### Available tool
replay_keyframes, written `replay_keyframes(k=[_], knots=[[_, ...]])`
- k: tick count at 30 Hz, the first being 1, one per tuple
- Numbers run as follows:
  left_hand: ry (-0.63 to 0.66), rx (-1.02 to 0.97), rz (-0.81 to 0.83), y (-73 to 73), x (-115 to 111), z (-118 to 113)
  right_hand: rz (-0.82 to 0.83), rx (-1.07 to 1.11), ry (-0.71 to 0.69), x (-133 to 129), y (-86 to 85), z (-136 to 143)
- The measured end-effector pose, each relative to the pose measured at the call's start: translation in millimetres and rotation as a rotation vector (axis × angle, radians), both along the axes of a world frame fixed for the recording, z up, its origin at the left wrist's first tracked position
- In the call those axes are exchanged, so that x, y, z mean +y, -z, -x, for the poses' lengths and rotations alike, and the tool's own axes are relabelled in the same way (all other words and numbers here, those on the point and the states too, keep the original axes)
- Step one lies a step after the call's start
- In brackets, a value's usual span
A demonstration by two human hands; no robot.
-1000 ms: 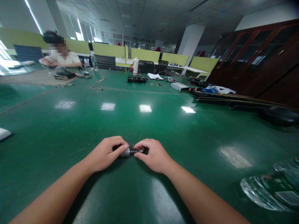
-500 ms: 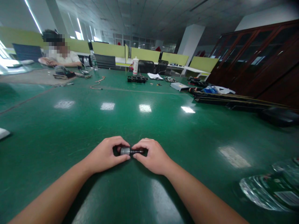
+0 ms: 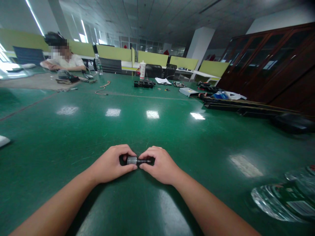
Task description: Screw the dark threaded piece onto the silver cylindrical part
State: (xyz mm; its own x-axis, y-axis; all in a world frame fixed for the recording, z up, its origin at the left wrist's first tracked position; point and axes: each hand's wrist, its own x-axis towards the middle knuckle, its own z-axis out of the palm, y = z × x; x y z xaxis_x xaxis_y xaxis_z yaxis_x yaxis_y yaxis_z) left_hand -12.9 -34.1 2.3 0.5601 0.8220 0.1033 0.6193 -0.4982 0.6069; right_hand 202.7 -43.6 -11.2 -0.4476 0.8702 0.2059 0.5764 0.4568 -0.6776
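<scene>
A small metal part with a silver cylinder and a thinner dark ribbed shaft (image 3: 132, 160) lies sideways, low over or on the green table (image 3: 137, 203); contact with the top cannot be made out. My left hand (image 3: 113, 164) curls round the silver cylinder, thumb at the near side and fingers at the far side. Round the ribbed shaft, my right hand (image 3: 161, 165) closes with thumb and fingertips in the same way. The fingertips of both hands nearly meet at the middle of the part. The shaft's right end is partly hidden in my right palm.
At the lower right lies a large clear plastic bottle (image 3: 278, 201). Farther back are a black device (image 3: 144, 84), a white bottle (image 3: 142, 70), a grey metal box (image 3: 188, 91) and long dark bars (image 3: 226, 105). A person (image 3: 66, 62) sits at the far left.
Both hands keep their grip in nearly the same place. The view has shifted only slightly.
</scene>
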Motion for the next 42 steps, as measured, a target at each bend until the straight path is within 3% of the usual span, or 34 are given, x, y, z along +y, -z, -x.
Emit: replay_keyframes(k=[31,42], knots=[[-0.032,0.008,-0.005,-0.8,-2.6,-0.6,-0.064,-0.037,0.032,-2.2,-2.2,-3.9],[-0.041,0.030,-0.092,0.2,-0.3,2.7,-0.059,-0.062,0.069,-1.0,-0.7,-6.8]])
